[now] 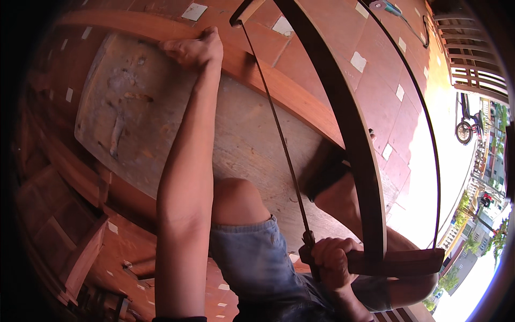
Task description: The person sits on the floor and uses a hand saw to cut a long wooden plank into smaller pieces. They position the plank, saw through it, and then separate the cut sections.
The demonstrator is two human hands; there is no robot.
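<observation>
My right hand (335, 260) is closed round the lower end of a wooden frame saw (346, 118), beside its handle. The saw stands tall across the view, with its thin blade (276, 118) on the left and a tension cord (429, 123) on the right. A long reddish wooden board (300, 102) lies along the far edge of a worn wooden bench (241, 118). My left hand (196, 51) grips this board left of the blade, its fingertips partly hidden. The blade passes in front of the board; whether it touches the wood I cannot tell.
My bent knee (238, 198) rests over the bench, and my other foot, in a dark sandal (327, 169), is by the board. A corded power tool (385, 6) lies on the tiled floor (370, 86). Reddish wooden furniture parts (80, 252) stand at left; a motorbike (465, 126) is outside.
</observation>
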